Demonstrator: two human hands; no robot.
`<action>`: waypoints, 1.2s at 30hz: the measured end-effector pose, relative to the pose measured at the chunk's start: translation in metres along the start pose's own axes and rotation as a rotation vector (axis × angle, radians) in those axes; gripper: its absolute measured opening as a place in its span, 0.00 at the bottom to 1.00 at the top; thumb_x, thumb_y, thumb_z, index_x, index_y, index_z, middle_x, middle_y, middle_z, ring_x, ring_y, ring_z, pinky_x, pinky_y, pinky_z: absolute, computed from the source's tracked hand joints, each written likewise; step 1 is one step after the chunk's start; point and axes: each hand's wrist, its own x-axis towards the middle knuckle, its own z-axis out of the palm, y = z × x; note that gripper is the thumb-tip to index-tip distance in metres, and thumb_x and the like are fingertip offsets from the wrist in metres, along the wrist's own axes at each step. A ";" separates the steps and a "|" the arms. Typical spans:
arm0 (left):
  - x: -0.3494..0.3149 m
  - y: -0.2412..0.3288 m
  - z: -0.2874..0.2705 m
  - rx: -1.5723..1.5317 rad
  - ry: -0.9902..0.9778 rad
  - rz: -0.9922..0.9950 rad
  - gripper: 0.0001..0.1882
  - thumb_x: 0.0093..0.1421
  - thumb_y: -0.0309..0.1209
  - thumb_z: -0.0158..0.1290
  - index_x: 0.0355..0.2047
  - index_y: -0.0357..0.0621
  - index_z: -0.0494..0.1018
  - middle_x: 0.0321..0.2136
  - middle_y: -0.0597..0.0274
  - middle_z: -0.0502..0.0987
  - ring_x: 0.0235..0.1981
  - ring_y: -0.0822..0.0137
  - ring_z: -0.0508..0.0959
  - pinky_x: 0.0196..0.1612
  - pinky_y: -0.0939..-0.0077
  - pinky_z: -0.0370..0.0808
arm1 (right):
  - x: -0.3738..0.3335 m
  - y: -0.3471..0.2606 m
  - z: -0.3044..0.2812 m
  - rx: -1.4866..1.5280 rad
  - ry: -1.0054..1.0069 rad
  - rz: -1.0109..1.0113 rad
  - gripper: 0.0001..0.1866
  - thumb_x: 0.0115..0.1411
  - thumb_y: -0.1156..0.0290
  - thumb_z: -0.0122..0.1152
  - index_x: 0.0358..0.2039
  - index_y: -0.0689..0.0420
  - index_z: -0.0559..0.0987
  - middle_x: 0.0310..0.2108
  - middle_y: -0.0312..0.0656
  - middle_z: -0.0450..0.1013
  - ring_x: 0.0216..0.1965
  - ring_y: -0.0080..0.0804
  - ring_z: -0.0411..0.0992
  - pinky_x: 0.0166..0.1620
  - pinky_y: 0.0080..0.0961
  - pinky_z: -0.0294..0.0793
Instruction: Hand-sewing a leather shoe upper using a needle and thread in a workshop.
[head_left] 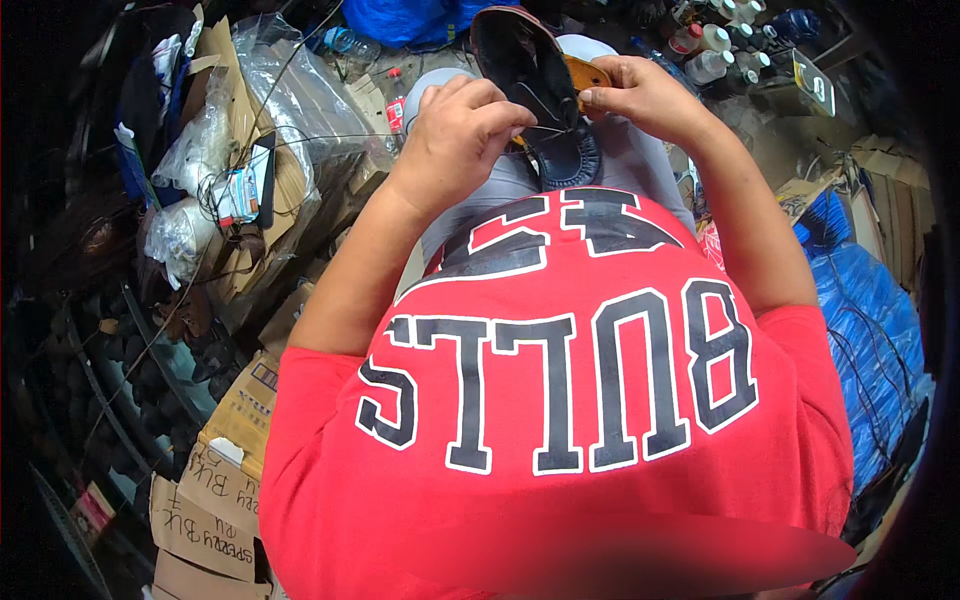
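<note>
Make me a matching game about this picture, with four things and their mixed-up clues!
Things:
1. Shirt
2. Shoe
3. Left hand
4. Capped bottles

Clues:
A. Pinching a thin strand
B. Near the picture's top right
C. Red
D. Black, with an open top

Right pairs: 1-C, 2-D, 3-A, 4-B

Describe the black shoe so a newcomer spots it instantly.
Find the red shirt filling the lower middle, then go up to the grey trousers. Over them, between the left hand and the right hand, is the black shoe, toe toward the shirt. Its puckered toe seam and dark open interior set it apart from the tan piece beside it.
</note>
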 end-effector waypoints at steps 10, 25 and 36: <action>0.009 0.000 0.006 0.112 -0.080 0.014 0.09 0.50 0.24 0.56 0.32 0.51 0.77 0.26 0.63 0.70 0.34 0.61 0.70 0.40 0.66 0.64 | 0.000 -0.005 -0.004 0.009 -0.059 0.028 0.16 0.58 0.69 0.57 0.43 0.66 0.73 0.32 0.38 0.75 0.33 0.21 0.73 0.40 0.18 0.72; 0.017 -0.010 0.021 0.000 -0.088 0.054 0.07 0.49 0.23 0.56 0.30 0.49 0.78 0.25 0.62 0.69 0.30 0.61 0.71 0.35 0.68 0.67 | 0.001 0.002 -0.002 0.024 -0.039 -0.037 0.15 0.57 0.69 0.58 0.41 0.66 0.74 0.30 0.40 0.75 0.31 0.22 0.73 0.38 0.19 0.73; 0.015 -0.026 0.052 -0.702 -0.214 -0.376 0.06 0.52 0.21 0.56 0.31 0.41 0.78 0.26 0.67 0.72 0.32 0.74 0.71 0.37 0.81 0.68 | 0.002 0.021 -0.007 0.128 -0.031 -0.040 0.20 0.57 0.64 0.60 0.46 0.62 0.74 0.32 0.37 0.75 0.32 0.21 0.71 0.39 0.18 0.71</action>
